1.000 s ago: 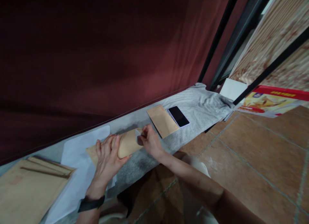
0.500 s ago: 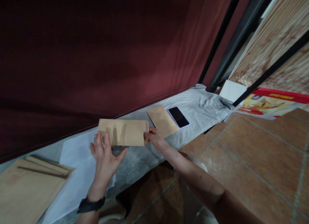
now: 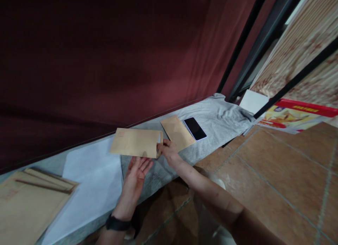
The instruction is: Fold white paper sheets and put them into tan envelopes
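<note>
The right hand (image 3: 169,151) pinches the right end of a brown paper envelope (image 3: 134,143), thumb and fingers closed on its short edge, and the envelope is lifted flat above the grey cloth (image 3: 219,114). It's a long rectangle of smooth kraft paper, matte, with a faint reddish print near its upper left corner and a sliver of white showing at the gripped end. The left hand (image 3: 137,173) sits palm-up just under the envelope's lower edge, fingers spread and loose, gripping nothing; whether the fingertips brush the paper, I cannot tell. A black band wraps that wrist.

Below lies a white paper sheet (image 3: 92,171), thin and flat, beside the soft, wrinkled cloth. To the left, a stack of envelopes (image 3: 29,199) in the same tan paper. Further along the cloth, a second envelope (image 3: 176,131) lies flat, with a glossy black phone (image 3: 195,128) just beside it. Behind, a dark red curtain (image 3: 105,62) hangs in folds; brown floor tiles (image 3: 277,174) spread to the right.
</note>
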Motion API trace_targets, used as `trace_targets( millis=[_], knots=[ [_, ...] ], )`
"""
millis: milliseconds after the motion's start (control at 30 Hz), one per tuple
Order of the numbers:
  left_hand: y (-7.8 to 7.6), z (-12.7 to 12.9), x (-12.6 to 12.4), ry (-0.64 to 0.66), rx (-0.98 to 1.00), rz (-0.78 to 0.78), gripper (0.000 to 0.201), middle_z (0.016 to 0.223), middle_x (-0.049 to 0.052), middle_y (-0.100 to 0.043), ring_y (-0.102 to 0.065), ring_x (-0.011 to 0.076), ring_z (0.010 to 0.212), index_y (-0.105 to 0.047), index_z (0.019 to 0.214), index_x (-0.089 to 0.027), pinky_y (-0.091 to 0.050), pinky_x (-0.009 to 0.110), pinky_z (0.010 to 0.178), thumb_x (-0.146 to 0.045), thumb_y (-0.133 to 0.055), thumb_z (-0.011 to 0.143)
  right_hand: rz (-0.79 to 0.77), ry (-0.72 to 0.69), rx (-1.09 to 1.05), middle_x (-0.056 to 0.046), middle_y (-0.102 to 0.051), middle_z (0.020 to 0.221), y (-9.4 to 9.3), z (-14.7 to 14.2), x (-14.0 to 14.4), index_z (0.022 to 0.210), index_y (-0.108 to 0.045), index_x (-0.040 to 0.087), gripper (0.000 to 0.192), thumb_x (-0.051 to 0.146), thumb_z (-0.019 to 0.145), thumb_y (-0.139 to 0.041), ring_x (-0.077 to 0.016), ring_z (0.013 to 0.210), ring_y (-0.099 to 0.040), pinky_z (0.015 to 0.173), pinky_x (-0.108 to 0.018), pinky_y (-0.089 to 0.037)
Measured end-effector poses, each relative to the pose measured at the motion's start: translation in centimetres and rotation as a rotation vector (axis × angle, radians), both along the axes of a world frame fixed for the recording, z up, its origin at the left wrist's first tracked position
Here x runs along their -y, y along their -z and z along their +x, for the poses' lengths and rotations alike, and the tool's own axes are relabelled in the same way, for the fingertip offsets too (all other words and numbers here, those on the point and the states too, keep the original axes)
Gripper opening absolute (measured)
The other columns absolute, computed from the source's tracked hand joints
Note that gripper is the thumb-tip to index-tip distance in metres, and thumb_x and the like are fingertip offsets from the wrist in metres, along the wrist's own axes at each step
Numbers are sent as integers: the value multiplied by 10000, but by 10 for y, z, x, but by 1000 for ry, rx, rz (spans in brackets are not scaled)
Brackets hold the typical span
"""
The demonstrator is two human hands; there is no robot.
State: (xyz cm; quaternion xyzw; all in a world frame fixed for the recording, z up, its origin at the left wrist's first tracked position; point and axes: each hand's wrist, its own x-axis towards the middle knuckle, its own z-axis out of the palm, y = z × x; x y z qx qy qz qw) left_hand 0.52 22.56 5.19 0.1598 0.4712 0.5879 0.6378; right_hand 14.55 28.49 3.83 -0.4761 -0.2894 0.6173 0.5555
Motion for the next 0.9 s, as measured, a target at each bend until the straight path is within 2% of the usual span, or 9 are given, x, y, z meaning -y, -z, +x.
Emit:
trace_targets(
  millis=[100, 233, 400, 500, 600, 733, 900],
  knots=[
    [1, 6, -1, -7, 111, -17, 260, 875, 9, -739, -725, 179, 801, -636, 820, -197, -622, 392, 827, -195, -860, 689, 28, -48, 17, 27, -621, 661, 4, -5, 4, 736, -615, 199, 149, 331, 690, -668, -124, 597, -538, 565, -233, -422],
    [0, 10, -3, -49, 118, -77, 215, 807, -8, -748, -706, 127, 711, -636, 757, -177, -615, 295, 740, -63, -809, 697, 18, -58, 59, 24, -640, 695, 6, -9, 10, 773, -632, 206, 137, 305, 680, -652, -133, 637, -554, 600, -238, -440],
    [-3, -2, -11, 24, 3, -76, 233, 917, 36, -776, -737, 153, 808, -684, 887, -171, -607, 256, 714, -41, -767, 712, 6, -168, 13, 12, -668, 781, -5, 0, 13, 797, -649, 203, 177, 280, 639, -663, -143, 703, -596, 639, -246, -482],
    [-1, -17, -15, 115, -52, -46, 304, 957, 57, -779, -741, 182, 830, -691, 947, -174, -606, 274, 703, -102, -810, 677, -7, -205, -27, 6, -682, 825, -14, 8, 12, 853, -654, 204, 233, 314, 649, -679, -143, 712, -621, 649, -253, -512],
    [1, -29, -16, 184, -149, -35, 428, 982, 80, -776, -741, 214, 835, -690, 1016, -163, -600, 296, 689, -199, -861, 625, -52, -196, -23, 2, -674, 771, -19, 16, 11, 855, -635, 204, 256, 404, 702, -680, -148, 678, -634, 634, -263, -536],
    [2, -36, -17, 247, -324, 0, 548, 990, 82, -768, -727, 209, 809, -675, 1074, -151, -558, 255, 621, -280, -880, 583, -53, -178, 81, 16, -643, 725, -17, 23, 10, 837, -633, 206, 309, 470, 708, -730, -141, 633, -602, 574, -262, -537],
    [7, -40, -20, 186, -480, -22, 556, 789, 11, -738, -682, 168, 617, -606, 1127, -188, -476, 213, 509, -207, -814, 611, -40, -226, 215, 38, -596, 641, -3, 25, 10, 758, -645, 187, 180, 343, 731, -730, -111, 547, -524, 513, -249, -475]
  ],
)
